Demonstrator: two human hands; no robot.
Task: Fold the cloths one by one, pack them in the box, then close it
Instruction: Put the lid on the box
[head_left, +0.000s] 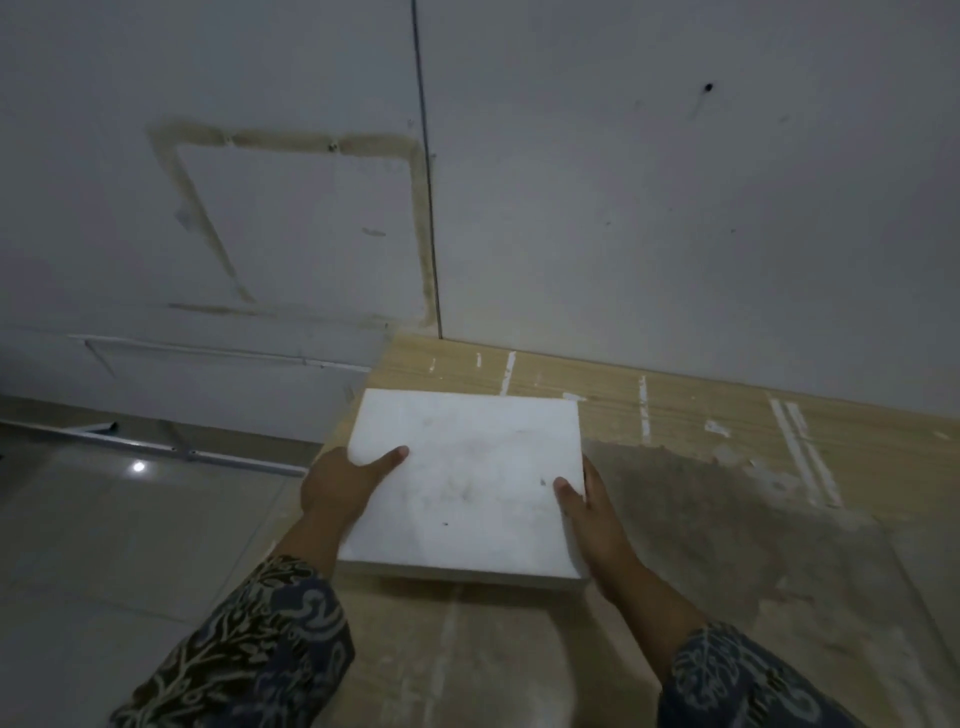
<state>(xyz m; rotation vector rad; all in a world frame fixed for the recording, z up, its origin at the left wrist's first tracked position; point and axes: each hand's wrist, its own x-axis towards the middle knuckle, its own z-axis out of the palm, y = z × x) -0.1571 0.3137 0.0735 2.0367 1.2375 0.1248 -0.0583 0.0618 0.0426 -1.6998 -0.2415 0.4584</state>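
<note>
Hands grip a flat square white box by opposite sides, left hand and right hand with thumbs on its lid, over a pale wooden table; it looks light, stiff and smooth, best held by these edges.

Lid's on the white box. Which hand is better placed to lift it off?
Right, probably: the right hand sits along the side edge of the white box, thumb just on top. The left hand has its thumb laid far across the top.
</note>
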